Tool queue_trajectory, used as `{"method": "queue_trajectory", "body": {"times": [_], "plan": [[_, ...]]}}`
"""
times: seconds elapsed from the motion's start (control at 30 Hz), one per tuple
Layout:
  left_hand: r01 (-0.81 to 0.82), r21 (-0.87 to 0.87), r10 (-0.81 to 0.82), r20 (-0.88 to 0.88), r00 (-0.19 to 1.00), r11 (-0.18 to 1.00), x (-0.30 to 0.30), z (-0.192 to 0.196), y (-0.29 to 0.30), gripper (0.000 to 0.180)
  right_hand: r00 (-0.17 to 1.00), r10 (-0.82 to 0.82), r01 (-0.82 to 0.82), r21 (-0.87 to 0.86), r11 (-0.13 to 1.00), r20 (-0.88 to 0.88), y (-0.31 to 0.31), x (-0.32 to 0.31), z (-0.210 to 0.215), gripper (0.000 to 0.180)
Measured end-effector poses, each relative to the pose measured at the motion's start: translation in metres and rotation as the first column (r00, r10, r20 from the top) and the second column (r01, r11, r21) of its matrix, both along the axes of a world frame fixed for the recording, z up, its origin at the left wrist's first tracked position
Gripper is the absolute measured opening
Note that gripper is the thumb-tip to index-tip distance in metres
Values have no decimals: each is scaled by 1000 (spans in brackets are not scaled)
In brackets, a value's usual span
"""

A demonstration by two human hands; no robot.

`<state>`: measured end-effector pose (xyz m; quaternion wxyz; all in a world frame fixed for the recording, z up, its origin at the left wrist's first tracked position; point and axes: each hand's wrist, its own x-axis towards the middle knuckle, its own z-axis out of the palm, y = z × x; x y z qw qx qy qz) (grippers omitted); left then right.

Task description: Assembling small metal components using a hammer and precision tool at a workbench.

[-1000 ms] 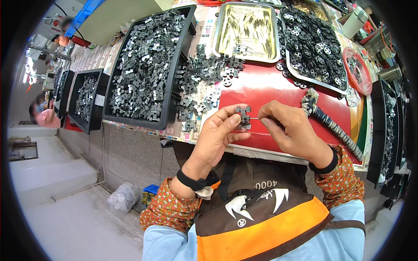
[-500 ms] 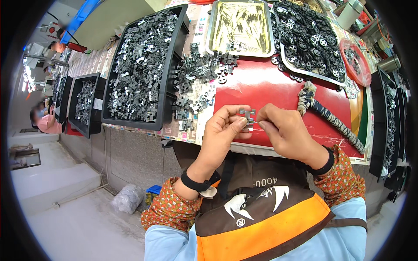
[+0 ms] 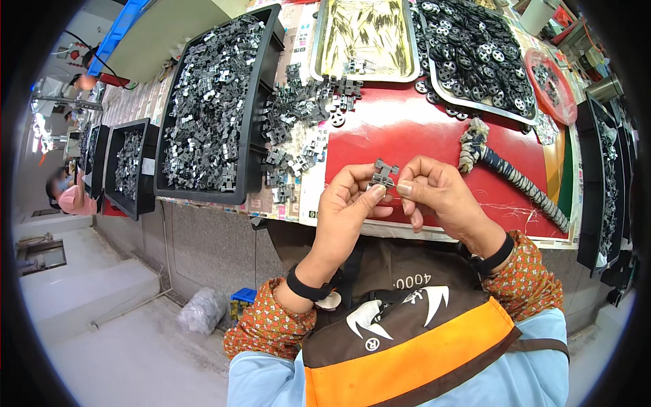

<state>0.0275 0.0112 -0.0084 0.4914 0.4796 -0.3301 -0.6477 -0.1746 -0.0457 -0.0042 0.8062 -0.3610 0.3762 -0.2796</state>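
My left hand [image 3: 347,205] is closed, with thumb and fingers pinching a small dark grey clip-shaped part [image 3: 385,171] above the red work sheet [image 3: 400,129]. Right beside that part is my right hand [image 3: 444,200], its thumb and index finger pressed together. Whether a tiny piece sits in this pinch is too small to tell. Loose grey parts [image 3: 298,112] lie in a heap to the left of the sheet. A large black bin [image 3: 252,152] full of similar parts stands farther left.
Behind the sheet are a metal tray [image 3: 366,76] of thin pins and a tray of small black wheels [image 3: 485,57]. A tool with a cloth-wrapped handle [image 3: 525,180] lies on the right, near a red plastic dish [image 3: 566,112]. A smaller black bin [image 3: 144,193] stands far left.
My right hand has turned so that its thumb and fingertips show more, still close to the part. The part in my left hand is tilted a little and sits slightly higher.
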Motion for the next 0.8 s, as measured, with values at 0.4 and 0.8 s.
{"method": "queue_trajectory", "body": {"times": [0.4,0.8], "plan": [[-44,2,44,-48,998,999,-7,-7,2,17,988,42,-56,-93,994,-146,5,-19,-4,18],[-11,-23,10,-66,998,1000,-4,-9,1,17,991,82,-84,-16,996,-102,-3,-2,4,19]]}}
